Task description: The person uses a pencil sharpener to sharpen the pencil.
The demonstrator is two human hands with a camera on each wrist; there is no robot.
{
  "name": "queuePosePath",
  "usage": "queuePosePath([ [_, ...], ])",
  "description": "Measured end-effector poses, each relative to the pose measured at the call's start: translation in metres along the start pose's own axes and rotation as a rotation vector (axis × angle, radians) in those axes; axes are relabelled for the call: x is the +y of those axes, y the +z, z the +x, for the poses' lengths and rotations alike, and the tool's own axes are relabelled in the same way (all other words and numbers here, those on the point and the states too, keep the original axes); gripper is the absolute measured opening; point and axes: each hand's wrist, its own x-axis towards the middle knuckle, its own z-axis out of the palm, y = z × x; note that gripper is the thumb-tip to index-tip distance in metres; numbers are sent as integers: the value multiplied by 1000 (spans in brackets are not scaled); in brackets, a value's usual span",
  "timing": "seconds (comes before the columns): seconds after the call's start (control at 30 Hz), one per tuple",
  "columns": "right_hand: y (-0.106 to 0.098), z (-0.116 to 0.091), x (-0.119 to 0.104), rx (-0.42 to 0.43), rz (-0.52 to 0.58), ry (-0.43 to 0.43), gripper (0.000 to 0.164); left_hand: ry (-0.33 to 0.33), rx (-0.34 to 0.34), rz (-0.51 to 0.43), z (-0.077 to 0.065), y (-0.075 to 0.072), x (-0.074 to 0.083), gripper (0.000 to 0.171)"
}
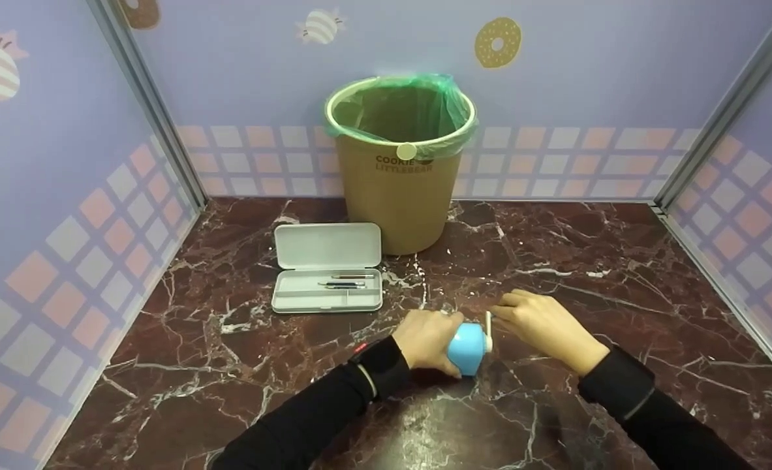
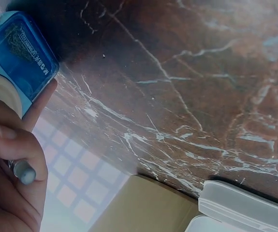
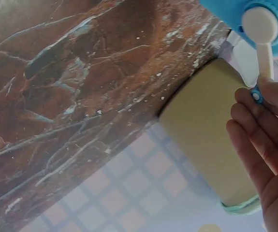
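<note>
A light-blue hand-crank pencil sharpener (image 1: pixel 467 349) is steadied by my left hand (image 1: pixel 428 339), which curls round its near-left side. In the left wrist view, its see-through drawer (image 2: pixel 25 48) shows dark shavings. A pencil's eraser end (image 2: pixel 23 171) pokes out between my left thumb and fingers by the cream collar (image 2: pixel 4 92); the rest of it is hidden. On the opposite side is the cream crank (image 3: pixel 263 55). My right hand (image 1: pixel 542 323) pinches the crank's small blue knob (image 3: pixel 256 94) between thumb and index finger, the other fingers loosely bent.
Behind my left hand lies an open white pencil case (image 1: pixel 327 300) with several pencils (image 1: pixel 346 284) in it. A tan trash bin (image 1: pixel 399 196) with a green liner stands against the back wall. Patterned panels close in the marble table (image 1: pixel 620 294) at the back and sides.
</note>
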Motion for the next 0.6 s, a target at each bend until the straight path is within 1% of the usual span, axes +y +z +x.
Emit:
queuePosePath([
  [0.13, 7, 0, 1, -60, 25, 46, 16, 3, -9, -6, 0, -1, 1, 71],
  [0.23, 11, -1, 1, -90, 24, 70, 15, 0, -16, -13, 0, -2, 0, 70],
  [0.43, 19, -1, 0, -121, 12, 88, 11, -8, -9, -40, -1, -3, 0, 69],
  [0.6, 27, -5, -3, -153, 41, 99, 7, -5, 2, -48, 0, 0, 1, 69],
])
